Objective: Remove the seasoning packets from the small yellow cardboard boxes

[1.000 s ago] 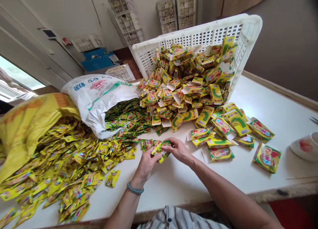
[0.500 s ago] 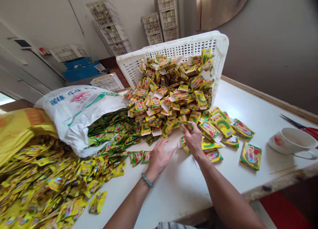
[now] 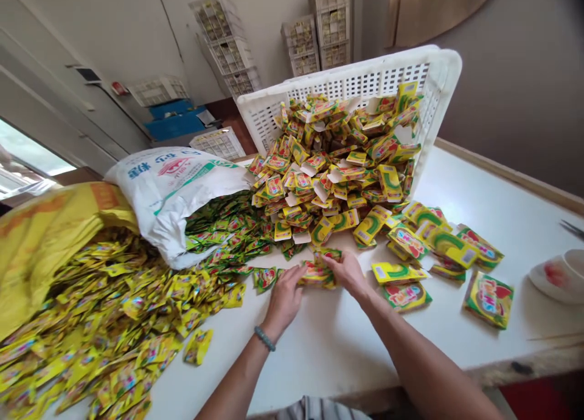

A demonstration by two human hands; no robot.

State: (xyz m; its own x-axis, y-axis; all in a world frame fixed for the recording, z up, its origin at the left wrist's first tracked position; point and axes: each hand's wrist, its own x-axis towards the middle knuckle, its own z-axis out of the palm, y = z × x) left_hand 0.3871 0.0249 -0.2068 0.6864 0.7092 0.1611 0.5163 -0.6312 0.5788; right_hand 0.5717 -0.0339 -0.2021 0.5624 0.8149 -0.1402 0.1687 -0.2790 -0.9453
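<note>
My left hand (image 3: 286, 295), with a beaded bracelet on the wrist, has its fingers on the left end of a small yellow-green box (image 3: 318, 275). My right hand (image 3: 349, 273) grips the right side of this box, and a green packet or second box shows at its fingertips. Green sachets (image 3: 264, 278) lie just left of my left hand. Behind both hands, many small boxes (image 3: 319, 180) spill from a tilted white crate (image 3: 255, 113). More boxes (image 3: 407, 296) lie to the right of my right hand.
A white sack (image 3: 171, 189) of green sachets and a yellow sack (image 3: 59, 225) with loose yellow sachets (image 3: 150, 310) cover the left. On the right stand a white cup (image 3: 559, 277) and scissors (image 3: 572, 228). Stacked crates (image 3: 228, 49) stand behind.
My right hand has come down and left from the box pile to meet my left hand. A box is now between them. The view has shifted, so the scene sits further right.
</note>
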